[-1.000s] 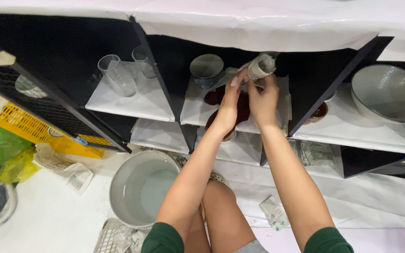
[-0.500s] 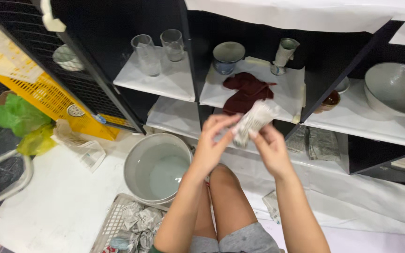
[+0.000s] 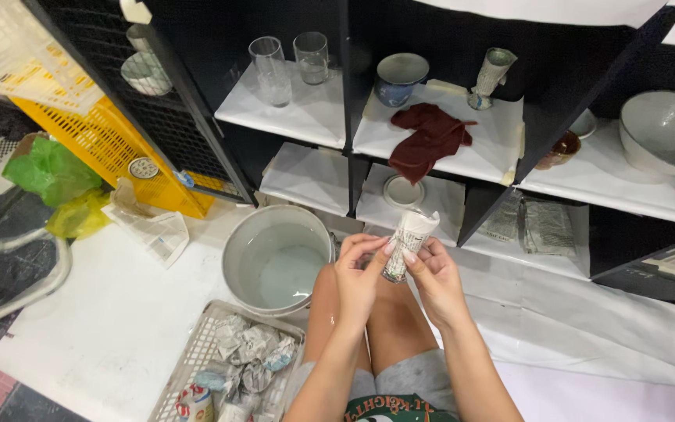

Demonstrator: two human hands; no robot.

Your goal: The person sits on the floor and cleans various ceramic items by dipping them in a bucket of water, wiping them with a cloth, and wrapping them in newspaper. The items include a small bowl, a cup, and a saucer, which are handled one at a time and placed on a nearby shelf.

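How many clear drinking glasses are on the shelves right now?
2: a taller glass and a shorter glass, side by side on the upper-left shelf. Others may be hidden behind the mesh panel.

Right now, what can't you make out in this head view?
- What is inside the newspaper bundle: wrapping hides it, and the left hand and right hand cover its lower part.
- Big bowl: cut off by the right edge.
- Basket contents: crumpled paper hides them, and the bottom edge cuts them off.
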